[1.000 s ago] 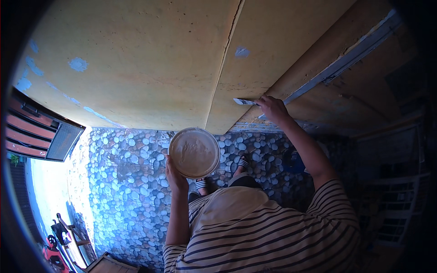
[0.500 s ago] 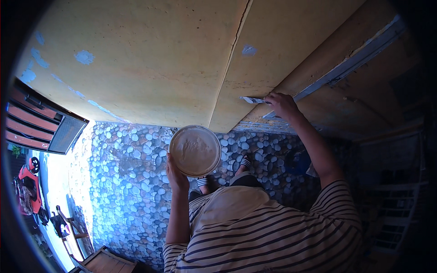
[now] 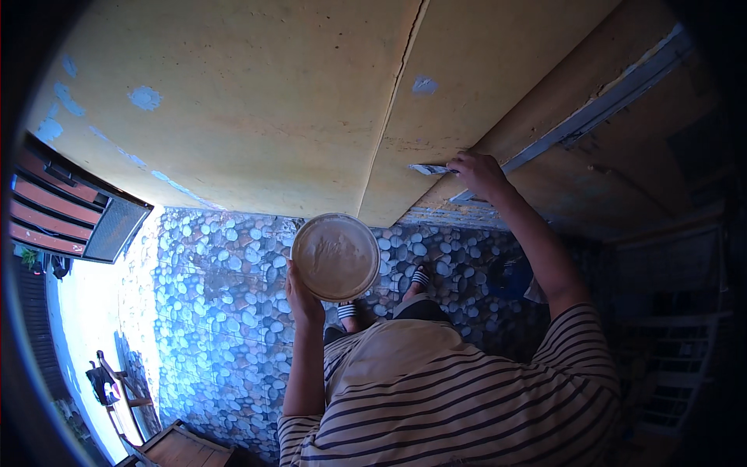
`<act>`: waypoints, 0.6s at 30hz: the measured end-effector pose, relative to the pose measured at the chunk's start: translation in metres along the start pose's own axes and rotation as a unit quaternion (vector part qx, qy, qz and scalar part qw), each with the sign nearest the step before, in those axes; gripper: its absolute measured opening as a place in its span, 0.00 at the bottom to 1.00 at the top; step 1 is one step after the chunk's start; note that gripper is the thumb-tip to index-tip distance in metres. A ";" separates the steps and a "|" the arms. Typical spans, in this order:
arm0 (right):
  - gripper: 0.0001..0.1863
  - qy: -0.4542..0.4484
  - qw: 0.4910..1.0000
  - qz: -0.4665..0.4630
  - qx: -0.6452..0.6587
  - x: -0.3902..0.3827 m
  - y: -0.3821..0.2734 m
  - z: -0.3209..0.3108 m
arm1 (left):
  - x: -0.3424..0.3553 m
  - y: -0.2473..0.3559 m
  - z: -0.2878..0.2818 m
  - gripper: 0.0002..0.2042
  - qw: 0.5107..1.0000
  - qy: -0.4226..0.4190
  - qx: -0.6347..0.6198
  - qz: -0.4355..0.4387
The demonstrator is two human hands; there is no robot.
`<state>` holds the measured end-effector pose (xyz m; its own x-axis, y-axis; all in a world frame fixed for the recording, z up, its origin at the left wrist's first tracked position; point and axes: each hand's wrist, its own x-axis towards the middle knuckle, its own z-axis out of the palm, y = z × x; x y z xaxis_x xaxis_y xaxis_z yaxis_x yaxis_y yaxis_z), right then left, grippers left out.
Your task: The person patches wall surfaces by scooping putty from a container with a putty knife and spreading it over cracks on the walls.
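Observation:
My left hand (image 3: pixel 303 296) is closed on the near left side of a round tub (image 3: pixel 337 294), its fingers mostly hidden beneath. Inside lies a pale, smooth paste (image 3: pixel 336 255) with a roughened patch. Out to the right, my right hand (image 3: pixel 478 173) grips a putty knife (image 3: pixel 433 169); its handle is hidden in the fingers. The blade lies at the yellowish wall (image 3: pixel 280 101), by a flaking corner next to the recess on the right. Whitish patches (image 3: pixel 145 98) mark the wall, and a crack (image 3: pixel 398 82) runs down it.
Pebble-patterned flooring (image 3: pixel 226 296) surrounds my sandalled feet (image 3: pixel 419 280). A slatted reddish panel (image 3: pixel 58 198) stands at the far left, beside the bright outdoors. Wooden furniture (image 3: pixel 179 449) sits at the lower left. A blue object (image 3: pixel 510 278) lies in shadow on the right.
The red motorbike outside at the far left has passed almost out of view. My right hand and the putty knife have shifted very slightly left; the tub is nearly still.

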<state>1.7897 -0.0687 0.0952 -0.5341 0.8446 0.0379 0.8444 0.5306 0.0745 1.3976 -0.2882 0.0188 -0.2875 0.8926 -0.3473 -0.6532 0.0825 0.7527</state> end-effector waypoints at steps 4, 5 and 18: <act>0.11 0.000 0.999 -0.041 -0.013 0.011 -0.012 0.001 | -0.003 -0.004 0.003 0.26 1.000 0.026 -0.001 -0.013; 0.11 0.001 0.999 -0.040 -0.012 0.012 -0.013 0.001 | -0.004 -0.005 0.004 0.26 1.000 0.025 0.000 -0.012; 0.11 -0.006 0.999 -0.004 -0.033 0.008 -0.017 -0.006 | 0.001 -0.010 0.008 0.26 1.000 0.003 0.019 -0.008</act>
<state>1.7707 -0.0714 0.1005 -0.5406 0.8409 0.0244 0.8346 0.5325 0.1407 1.4097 -0.2851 0.0152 -0.2812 0.8884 -0.3629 -0.6306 0.1139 0.7677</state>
